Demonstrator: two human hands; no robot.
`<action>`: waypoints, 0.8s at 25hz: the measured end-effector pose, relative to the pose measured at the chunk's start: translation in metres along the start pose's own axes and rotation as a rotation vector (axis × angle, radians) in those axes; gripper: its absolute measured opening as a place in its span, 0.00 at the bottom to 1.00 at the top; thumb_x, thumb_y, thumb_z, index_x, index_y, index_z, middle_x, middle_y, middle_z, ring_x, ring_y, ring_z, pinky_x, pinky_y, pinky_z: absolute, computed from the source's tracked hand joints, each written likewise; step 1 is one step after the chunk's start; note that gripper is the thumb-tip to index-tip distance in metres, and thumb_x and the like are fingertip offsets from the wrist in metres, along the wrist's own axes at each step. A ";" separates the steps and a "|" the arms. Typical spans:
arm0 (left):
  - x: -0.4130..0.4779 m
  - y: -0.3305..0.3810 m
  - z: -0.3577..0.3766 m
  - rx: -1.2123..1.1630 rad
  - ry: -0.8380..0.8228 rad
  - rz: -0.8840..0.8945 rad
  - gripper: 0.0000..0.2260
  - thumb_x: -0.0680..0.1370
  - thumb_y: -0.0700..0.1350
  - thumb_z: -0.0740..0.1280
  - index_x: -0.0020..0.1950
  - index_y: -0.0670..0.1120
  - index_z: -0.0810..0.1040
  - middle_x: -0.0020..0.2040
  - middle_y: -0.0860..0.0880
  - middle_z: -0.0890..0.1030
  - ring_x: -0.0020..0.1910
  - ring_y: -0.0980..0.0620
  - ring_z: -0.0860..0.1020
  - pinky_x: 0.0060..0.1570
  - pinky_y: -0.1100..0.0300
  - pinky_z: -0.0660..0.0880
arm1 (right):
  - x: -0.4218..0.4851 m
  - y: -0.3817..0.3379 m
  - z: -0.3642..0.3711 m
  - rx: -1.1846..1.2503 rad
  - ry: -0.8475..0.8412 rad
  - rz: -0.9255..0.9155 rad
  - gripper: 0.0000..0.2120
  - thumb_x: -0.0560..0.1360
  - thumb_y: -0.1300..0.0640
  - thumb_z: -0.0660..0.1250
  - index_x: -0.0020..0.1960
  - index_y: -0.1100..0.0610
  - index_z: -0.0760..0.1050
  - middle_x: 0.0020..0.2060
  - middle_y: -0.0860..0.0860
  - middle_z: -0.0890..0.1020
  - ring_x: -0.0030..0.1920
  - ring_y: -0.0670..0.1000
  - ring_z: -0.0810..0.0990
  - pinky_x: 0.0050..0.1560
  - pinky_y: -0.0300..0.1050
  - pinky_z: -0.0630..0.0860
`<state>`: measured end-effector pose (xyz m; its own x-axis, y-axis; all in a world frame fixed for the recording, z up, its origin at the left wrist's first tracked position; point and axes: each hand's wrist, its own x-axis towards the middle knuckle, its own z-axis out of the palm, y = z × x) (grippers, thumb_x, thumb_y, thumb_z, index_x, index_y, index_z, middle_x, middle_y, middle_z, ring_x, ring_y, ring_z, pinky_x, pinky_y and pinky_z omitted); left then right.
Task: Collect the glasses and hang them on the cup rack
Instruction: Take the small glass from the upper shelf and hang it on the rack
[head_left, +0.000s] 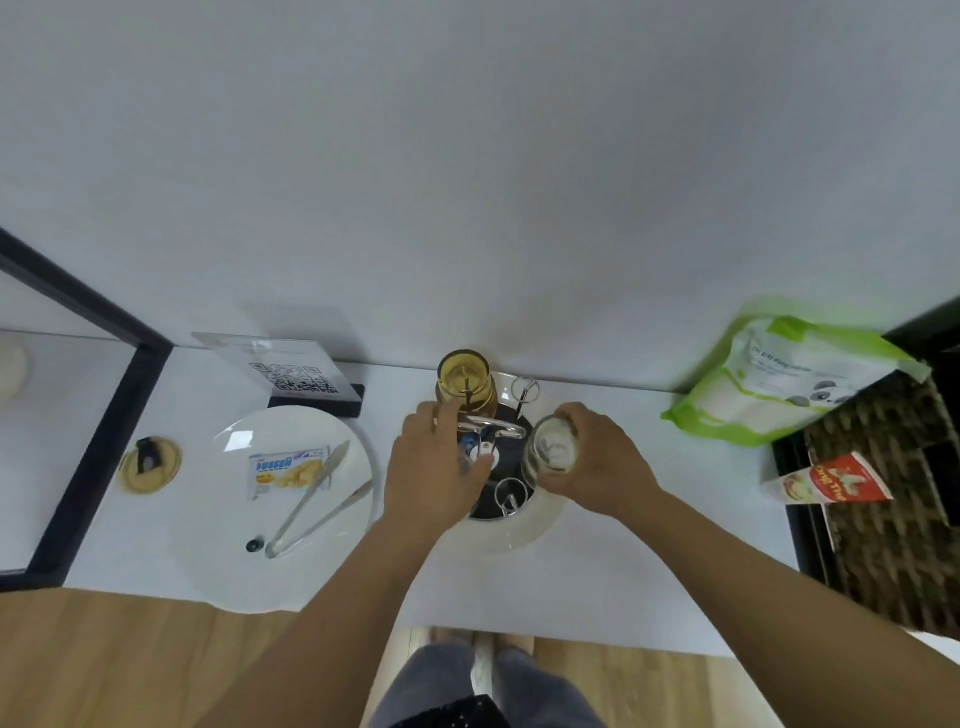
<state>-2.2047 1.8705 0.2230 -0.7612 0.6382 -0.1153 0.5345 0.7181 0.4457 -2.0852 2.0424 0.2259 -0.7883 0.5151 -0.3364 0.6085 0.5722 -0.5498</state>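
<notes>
A chrome cup rack (511, 498) with looped prongs stands on a dark round base at the back middle of the white table. An amber glass (464, 379) sits upside down on a rear prong. My right hand (597, 457) grips a clear glass (553, 446), tilted, just right of the rack's centre handle (491, 428). My left hand (434, 467) rests over the left side of the rack, fingers bent, touching the amber glass's lower edge; whether it grips anything I cannot tell. Two free prongs show, one at the back right (523, 389) and one at the front.
A white plate (234, 467) with a snack packet (288, 467) and metal tongs (311, 506) lies left of the rack. Behind it stands a QR sign (291, 376). A green-white bag (779, 387) and a wicker basket (893, 499) are on the right. A black frame (98, 415) borders the left.
</notes>
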 end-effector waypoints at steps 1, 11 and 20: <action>-0.007 -0.003 0.003 0.033 0.012 0.000 0.30 0.71 0.58 0.70 0.67 0.47 0.66 0.61 0.45 0.73 0.57 0.47 0.72 0.54 0.53 0.73 | 0.001 0.002 0.007 -0.022 -0.017 -0.003 0.36 0.58 0.44 0.76 0.62 0.50 0.68 0.55 0.49 0.76 0.53 0.52 0.77 0.51 0.49 0.76; -0.023 -0.014 0.013 0.059 -0.004 -0.065 0.31 0.68 0.60 0.72 0.64 0.47 0.66 0.60 0.48 0.72 0.57 0.50 0.68 0.53 0.56 0.71 | 0.012 0.005 0.020 -0.095 -0.029 0.012 0.47 0.63 0.46 0.79 0.74 0.54 0.59 0.66 0.51 0.70 0.62 0.55 0.74 0.59 0.47 0.72; -0.039 -0.021 0.024 -0.020 0.021 -0.083 0.36 0.67 0.62 0.73 0.68 0.46 0.65 0.66 0.47 0.69 0.63 0.48 0.68 0.60 0.55 0.73 | 0.017 0.014 0.021 -0.011 -0.038 0.092 0.44 0.57 0.41 0.79 0.67 0.53 0.67 0.56 0.51 0.78 0.52 0.52 0.77 0.53 0.50 0.77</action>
<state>-2.1769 1.8370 0.1967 -0.8100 0.5709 -0.1341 0.4624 0.7624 0.4527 -2.0915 2.0454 0.1962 -0.7321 0.5410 -0.4139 0.6790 0.5310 -0.5070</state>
